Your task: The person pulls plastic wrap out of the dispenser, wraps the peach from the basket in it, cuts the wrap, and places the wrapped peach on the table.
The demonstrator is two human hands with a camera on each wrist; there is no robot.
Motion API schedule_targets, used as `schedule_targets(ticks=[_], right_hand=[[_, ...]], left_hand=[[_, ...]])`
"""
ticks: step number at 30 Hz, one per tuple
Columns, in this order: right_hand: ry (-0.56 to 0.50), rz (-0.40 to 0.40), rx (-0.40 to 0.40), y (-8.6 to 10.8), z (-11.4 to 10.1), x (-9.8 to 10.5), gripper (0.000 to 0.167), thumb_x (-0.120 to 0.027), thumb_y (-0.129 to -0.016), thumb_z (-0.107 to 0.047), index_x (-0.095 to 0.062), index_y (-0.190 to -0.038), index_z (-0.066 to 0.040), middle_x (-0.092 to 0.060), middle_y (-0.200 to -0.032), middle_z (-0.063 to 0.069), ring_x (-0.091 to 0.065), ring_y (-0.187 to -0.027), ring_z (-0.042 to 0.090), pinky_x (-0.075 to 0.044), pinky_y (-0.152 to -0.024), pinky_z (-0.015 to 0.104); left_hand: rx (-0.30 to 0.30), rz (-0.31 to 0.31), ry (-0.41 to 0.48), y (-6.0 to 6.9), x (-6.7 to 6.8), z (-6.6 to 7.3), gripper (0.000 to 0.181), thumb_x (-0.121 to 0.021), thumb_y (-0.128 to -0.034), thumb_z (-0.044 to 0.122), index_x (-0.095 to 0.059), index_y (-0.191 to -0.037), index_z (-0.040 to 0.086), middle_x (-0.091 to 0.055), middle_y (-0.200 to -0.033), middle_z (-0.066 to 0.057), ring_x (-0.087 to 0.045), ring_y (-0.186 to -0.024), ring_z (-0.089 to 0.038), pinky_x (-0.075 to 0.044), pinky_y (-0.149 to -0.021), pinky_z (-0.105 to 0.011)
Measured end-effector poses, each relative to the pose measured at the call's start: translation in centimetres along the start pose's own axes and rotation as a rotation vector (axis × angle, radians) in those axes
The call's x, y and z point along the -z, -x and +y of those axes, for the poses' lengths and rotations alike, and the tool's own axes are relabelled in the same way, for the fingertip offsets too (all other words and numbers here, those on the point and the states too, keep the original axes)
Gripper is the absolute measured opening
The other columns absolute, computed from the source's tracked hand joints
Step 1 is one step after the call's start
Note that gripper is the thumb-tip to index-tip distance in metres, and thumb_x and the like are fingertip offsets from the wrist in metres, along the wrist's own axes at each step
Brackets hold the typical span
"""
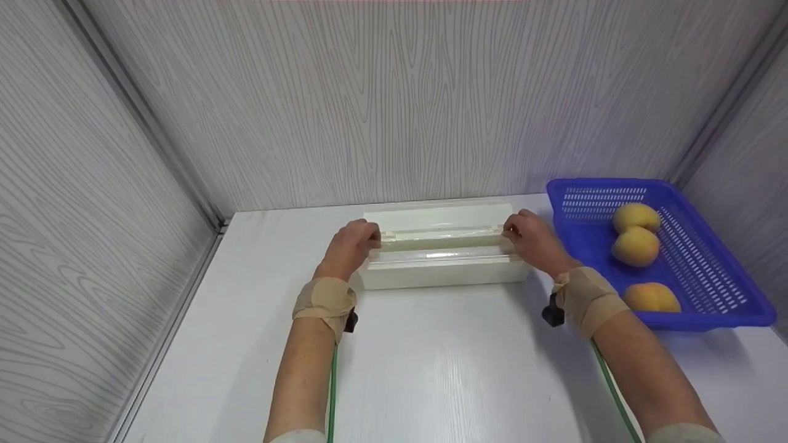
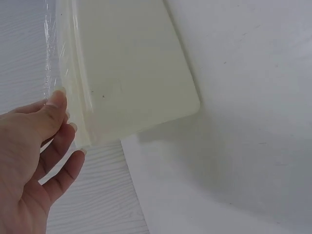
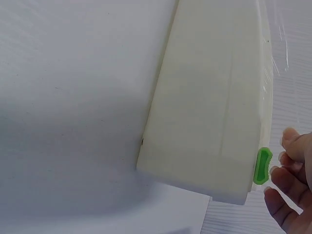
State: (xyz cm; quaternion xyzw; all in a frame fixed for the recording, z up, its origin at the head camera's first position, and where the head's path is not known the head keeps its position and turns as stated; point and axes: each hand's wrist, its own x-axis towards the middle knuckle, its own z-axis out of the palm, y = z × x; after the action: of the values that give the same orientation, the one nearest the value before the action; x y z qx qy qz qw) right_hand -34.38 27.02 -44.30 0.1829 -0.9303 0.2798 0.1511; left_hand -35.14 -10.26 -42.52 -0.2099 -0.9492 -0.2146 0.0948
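Note:
A long cream cling film dispenser (image 1: 444, 275) lies crosswise at the back of the table, its lid (image 1: 431, 216) raised behind. A sheet of clear cling film (image 1: 446, 234) stretches across it between the two hands. At the left end my left hand (image 1: 353, 245) pinches the film's edge between thumb and fingers; the left wrist view shows wrinkled film (image 2: 51, 53) beside those fingertips. My right hand (image 1: 533, 239) pinches the film at the right end. In the right wrist view, a green slider (image 3: 263, 166) sits on the dispenser's end close to the right fingers.
A blue plastic basket (image 1: 572, 246) stands at the right, beside the right forearm. It holds yellow-orange peaches (image 1: 636, 246). Wood-patterned panels (image 1: 381, 104) enclose the white table (image 1: 443, 363) at the back and sides.

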Motion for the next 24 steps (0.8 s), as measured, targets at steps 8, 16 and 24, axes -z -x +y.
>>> schedule_targets(ticks=[8, 16, 24], right_hand=[[0.012, 0.063, -0.001, -0.1, -0.5, 0.8, 0.006, -0.066, -0.092, -0.002, -0.069, -0.094, 0.003, -0.063, -0.088, 0.018, -0.059, -0.080, 0.029, -0.048, -0.072, 0.040], [0.039, 0.136, 0.089, -0.3, -0.7, 1.7, 0.006, -0.067, -0.091, -0.002, -0.070, -0.091, 0.003, -0.060, -0.085, 0.018, -0.059, -0.076, 0.029, -0.048, -0.067, 0.040], [0.041, 0.142, 0.072, -0.5, -1.3, 2.6, 0.005, -0.068, -0.090, -0.002, -0.071, -0.091, 0.002, -0.063, -0.088, 0.017, -0.060, -0.078, 0.029, -0.049, -0.070, 0.041]], left_hand=[[0.009, 0.099, 0.098, 0.0, 0.7, 0.1, 0.010, -0.070, -0.0893, 0.013, -0.074, -0.094, 0.006, -0.072, -0.094, -0.009, -0.068, -0.090, -0.024, -0.055, -0.081, -0.039], [0.023, 0.170, 0.138, -0.2, 1.6, 0.1, 0.012, -0.069, -0.0909, 0.014, -0.078, -0.096, 0.007, -0.076, -0.098, -0.006, -0.071, -0.093, -0.022, -0.057, -0.082, -0.036], [-0.007, 0.237, 0.117, -0.2, 2.3, 0.6, 0.010, -0.071, -0.0893, 0.012, -0.078, -0.095, 0.008, -0.076, -0.097, -0.006, -0.072, -0.091, -0.022, -0.057, -0.082, -0.038]])
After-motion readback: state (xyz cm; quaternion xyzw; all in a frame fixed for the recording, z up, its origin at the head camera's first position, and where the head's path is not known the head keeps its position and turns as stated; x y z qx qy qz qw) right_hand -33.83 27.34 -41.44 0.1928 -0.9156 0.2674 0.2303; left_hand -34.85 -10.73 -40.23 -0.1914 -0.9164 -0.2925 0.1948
